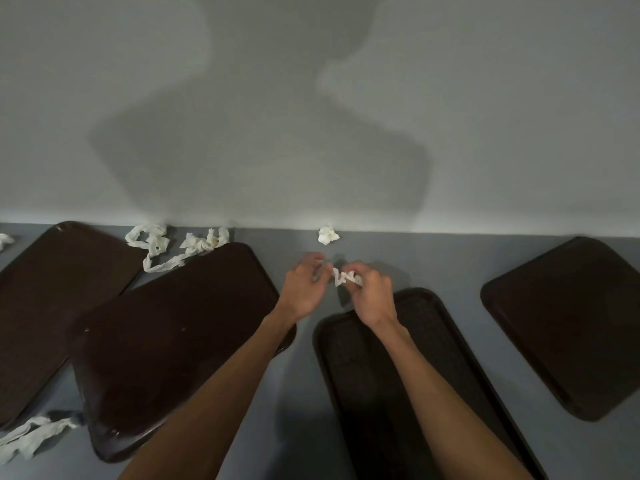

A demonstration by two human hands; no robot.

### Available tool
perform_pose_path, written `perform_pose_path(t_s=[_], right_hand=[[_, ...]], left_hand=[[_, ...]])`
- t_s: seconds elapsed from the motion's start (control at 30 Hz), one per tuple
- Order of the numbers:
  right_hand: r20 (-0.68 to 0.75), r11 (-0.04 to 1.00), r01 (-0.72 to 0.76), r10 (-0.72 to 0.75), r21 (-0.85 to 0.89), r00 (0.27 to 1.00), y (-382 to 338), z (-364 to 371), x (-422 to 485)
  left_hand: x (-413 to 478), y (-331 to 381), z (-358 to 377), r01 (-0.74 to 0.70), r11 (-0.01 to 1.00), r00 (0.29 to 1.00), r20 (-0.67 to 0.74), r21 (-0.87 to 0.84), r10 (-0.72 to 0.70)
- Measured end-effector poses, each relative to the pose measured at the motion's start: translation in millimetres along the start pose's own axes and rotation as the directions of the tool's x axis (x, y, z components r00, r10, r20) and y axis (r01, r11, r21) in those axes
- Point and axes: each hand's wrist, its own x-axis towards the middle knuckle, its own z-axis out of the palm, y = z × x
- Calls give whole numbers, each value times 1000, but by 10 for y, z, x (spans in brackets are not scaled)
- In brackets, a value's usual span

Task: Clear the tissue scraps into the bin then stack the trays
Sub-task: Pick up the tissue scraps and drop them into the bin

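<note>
Several dark brown trays lie flat on a grey-blue table: one at far left (52, 289), a big one (166, 341) left of centre, a textured one (398, 375) under my right forearm, and one at right (568, 323). My right hand (372, 296) pinches a small white tissue scrap (344, 277) above the table between the middle trays. My left hand (304, 285) is close beside it with curled fingers at the scrap's left end. A crumpled scrap (327, 234) lies by the wall. Twisted tissue strips (162, 247) lie behind the big tray, more strips (31, 438) at front left.
A pale wall (311, 116) rises right behind the table, with my shadow on it. Another small tissue scrap (5, 240) shows at the far left edge. Bare table (446, 265) runs between the trays. No bin is in view.
</note>
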Motion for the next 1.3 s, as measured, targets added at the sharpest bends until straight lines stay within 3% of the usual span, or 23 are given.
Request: perform_pose_path(t_s=[0.1,0.17,0.23,0.33,0.4,0.5,0.6,0.67,0.73,0.83,1.13,1.2,1.3], right_hand=[[-8,995,36,-35,95,999,-235,-119,-143],[4,987,22,-23,162,1000,-348,-157,-188],[-15,977,10,-7,213,1000,-415,-182,-221],[-89,975,37,-17,221,996,-465,-186,-246],[-69,975,60,-46,216,997,-500,-163,-267],[69,970,115,-133,215,989,-551,-98,-280],[184,968,121,-163,218,969,-612,-83,-207],[203,972,91,-137,218,970,-619,-55,-65],[121,984,124,-139,129,983,-585,25,161],[27,975,205,-203,-87,979,-510,186,580],[341,847,246,-81,-472,936,-268,571,1226],[292,796,259,-109,-547,950,-198,585,1082],[228,842,190,-82,-505,970,-109,659,818]], left_hand=[[-72,227,207,190,937,977,147,-293,-152],[-131,329,271,377,724,925,270,-578,-266],[-177,376,243,485,491,873,368,-724,-321],[-226,341,108,499,381,864,415,-778,-284],[-245,329,33,498,417,866,421,-760,-268],[-265,271,-44,462,629,887,347,-625,-306],[-268,106,-112,418,719,908,253,-555,-333],[-272,-12,-149,394,766,919,192,-508,-344],[-270,-91,-185,380,799,923,127,-466,-364],[-300,-135,-290,352,822,932,84,-447,-354],[-522,-170,-651,345,803,932,72,-487,-356],[-588,-208,-703,368,774,923,102,-515,-371],[-697,-309,-723,382,762,920,135,-522,-369]])
